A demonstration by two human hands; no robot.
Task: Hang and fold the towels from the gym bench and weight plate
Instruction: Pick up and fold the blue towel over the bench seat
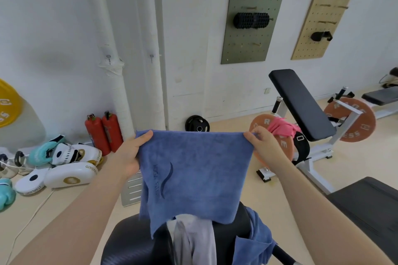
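A blue towel [193,176] with a dark logo hangs spread in front of me. My left hand [134,151] pinches its top left corner and my right hand [261,143] pinches its top right corner. Below it a black padded seat [133,241] carries a grey towel [193,241] and another blue towel [256,241]. A pink towel [281,128] lies draped over an orange weight plate [284,144] leaning against the incline bench [301,105].
Two red fire extinguishers [103,131] stand by white pipes. Boxing gloves and white pads [64,170] lie on the floor at left. A small black plate [197,127] leans on the wall. Pegboards [249,38] hang above. A dark bench [370,208] sits at right.
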